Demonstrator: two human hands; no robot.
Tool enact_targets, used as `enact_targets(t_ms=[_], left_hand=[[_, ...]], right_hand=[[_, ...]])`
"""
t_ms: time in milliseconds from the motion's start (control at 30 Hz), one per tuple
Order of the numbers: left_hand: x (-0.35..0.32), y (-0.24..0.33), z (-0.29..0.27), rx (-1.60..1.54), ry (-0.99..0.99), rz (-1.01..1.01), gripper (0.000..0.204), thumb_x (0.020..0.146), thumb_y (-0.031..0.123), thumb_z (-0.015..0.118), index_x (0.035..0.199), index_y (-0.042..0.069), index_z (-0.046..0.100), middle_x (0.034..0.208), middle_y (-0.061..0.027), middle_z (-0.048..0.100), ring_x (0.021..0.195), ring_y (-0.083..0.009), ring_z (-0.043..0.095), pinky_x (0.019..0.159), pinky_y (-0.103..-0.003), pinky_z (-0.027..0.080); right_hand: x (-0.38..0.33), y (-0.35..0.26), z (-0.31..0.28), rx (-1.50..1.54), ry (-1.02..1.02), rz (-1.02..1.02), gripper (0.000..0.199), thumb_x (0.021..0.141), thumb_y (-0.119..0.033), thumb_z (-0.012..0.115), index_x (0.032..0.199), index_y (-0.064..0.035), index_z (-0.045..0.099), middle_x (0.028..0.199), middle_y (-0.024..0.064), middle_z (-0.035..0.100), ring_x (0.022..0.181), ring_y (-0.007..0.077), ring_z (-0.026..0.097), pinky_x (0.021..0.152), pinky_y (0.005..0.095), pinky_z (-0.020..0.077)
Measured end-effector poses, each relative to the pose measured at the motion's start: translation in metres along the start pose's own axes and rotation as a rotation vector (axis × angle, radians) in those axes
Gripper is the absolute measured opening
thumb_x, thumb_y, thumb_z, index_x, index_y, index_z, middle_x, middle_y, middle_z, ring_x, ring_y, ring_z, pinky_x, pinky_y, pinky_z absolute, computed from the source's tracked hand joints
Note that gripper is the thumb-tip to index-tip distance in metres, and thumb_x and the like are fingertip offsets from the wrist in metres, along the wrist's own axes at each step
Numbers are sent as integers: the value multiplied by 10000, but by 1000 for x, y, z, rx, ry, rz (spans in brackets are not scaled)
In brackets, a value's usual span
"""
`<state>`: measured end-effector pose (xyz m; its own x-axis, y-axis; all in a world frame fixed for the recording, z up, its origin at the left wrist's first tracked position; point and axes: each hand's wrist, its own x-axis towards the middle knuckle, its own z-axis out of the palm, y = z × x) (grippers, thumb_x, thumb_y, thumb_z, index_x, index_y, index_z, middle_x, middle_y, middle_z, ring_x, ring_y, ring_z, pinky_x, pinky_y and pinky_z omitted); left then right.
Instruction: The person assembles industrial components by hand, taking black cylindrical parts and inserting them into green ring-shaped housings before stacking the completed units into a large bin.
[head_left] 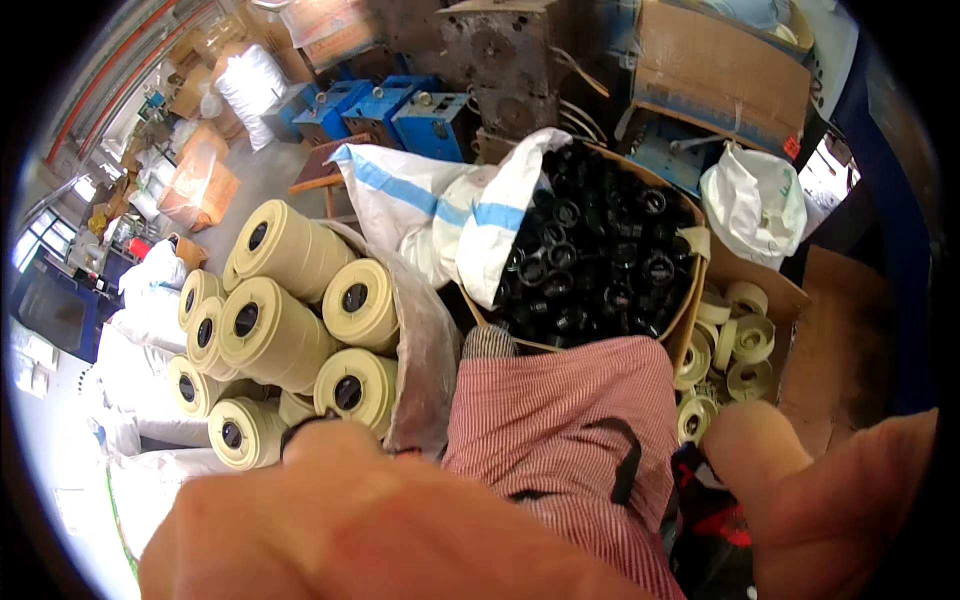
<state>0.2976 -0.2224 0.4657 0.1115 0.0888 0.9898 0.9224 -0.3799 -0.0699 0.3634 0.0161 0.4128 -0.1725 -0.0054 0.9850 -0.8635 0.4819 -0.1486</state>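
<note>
My left hand [360, 520] fills the lower left, very close to the camera and blurred; a small dark edge shows at its top, and I cannot tell whether it holds anything. My right hand [820, 500] comes in at the lower right, one finger or thumb raised, also blurred, its grip hidden. Between them lies red-and-white striped cloth [560, 420] with a black strap across it. Just beyond the cloth stands a cardboard box of black plastic rings [600, 260].
A clear bag of several large cream tape rolls [290, 330] sits on the left. Small cream rolls [735, 345] lie in a cardboard box on the right. White woven sacks [440, 210], blue machines [400, 110] and cardboard boxes [720, 70] crowd the back.
</note>
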Motion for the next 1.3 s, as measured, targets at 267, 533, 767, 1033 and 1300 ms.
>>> enact_targets(t_ms=[267, 533, 767, 1033, 1300], left_hand=[[-13, -7, -3, -43, 55, -74, 191, 880, 273, 498, 989, 117, 511, 893, -56, 420, 829, -193, 421, 724, -368, 282], [-18, -3, -3, -74, 64, -111, 171, 878, 268, 502, 958, 119, 522, 853, -43, 420, 788, -185, 428, 694, -361, 288], [-25, -6, 6, -100, 94, -118, 156, 876, 264, 505, 930, 120, 532, 819, -33, 419, 752, -178, 433, 667, -355, 293], [-25, 4, 4, -110, 107, -125, 143, 874, 259, 508, 899, 122, 543, 779, -20, 419, 711, -170, 440, 637, -348, 299], [-30, -4, 2, -130, 99, -226, 137, 871, 254, 512, 868, 124, 554, 740, -8, 419, 670, -163, 446, 607, -341, 304]], right_hand=[[-5, 10, -12, -47, -3, 17, 150, 838, -54, 503, 985, -38, 532, 962, 95, 509, 793, 150, 506, 712, 290, 445], [-5, 7, -11, -82, -10, 14, 176, 832, -34, 503, 1006, -27, 535, 984, 112, 516, 804, 157, 513, 720, 294, 447], [-11, 9, -7, -112, -7, 22, 200, 827, -17, 502, 1024, -18, 536, 1002, 126, 522, 813, 164, 519, 727, 296, 449], [-10, 7, -3, -107, -5, 13, 227, 821, 3, 501, 1045, -7, 538, 1024, 143, 528, 824, 171, 525, 734, 299, 451], [-9, 4, -1, -143, 11, 38, 254, 815, 22, 501, 1066, 4, 541, 1045, 159, 535, 834, 178, 532, 742, 303, 453]])
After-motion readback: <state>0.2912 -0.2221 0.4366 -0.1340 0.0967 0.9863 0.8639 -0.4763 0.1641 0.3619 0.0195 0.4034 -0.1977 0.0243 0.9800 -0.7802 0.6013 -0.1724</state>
